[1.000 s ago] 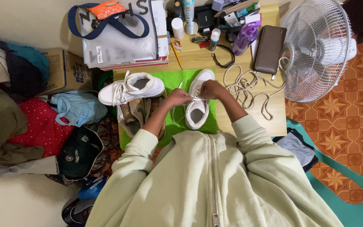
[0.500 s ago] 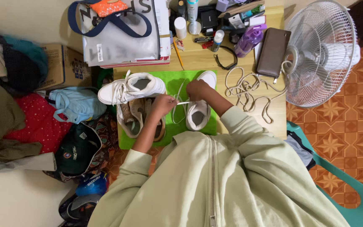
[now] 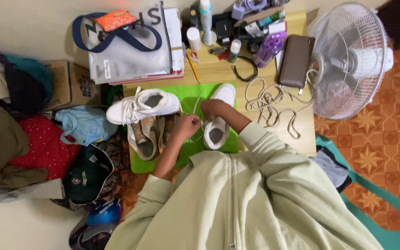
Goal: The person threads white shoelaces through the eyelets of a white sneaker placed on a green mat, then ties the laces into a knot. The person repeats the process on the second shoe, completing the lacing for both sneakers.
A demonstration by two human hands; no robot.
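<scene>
A white sneaker [image 3: 218,125] stands toe-away on a green mat [image 3: 195,92] on the wooden table. My right hand [image 3: 213,109] rests on top of its lacing area, fingers closed on the white shoelace [image 3: 196,103]. My left hand [image 3: 187,126] sits just left of the shoe, pinching the other end of the lace. A second white sneaker [image 3: 142,104] lies on its side to the left. Beneath it sits a worn brown pair of shoes [image 3: 149,134].
A loose beige cord [image 3: 269,102] coils on the table at right, beside a brown wallet [image 3: 296,60] and a white fan [image 3: 350,58]. Bottles and small items crowd the far edge. A grey tote bag [image 3: 128,44] sits at back left. Clothes and bags pile on the floor.
My left hand has moved down and back toward the shoe, drawing the lace. My right hand shifted slightly left on the sneaker. The view tilted a little.
</scene>
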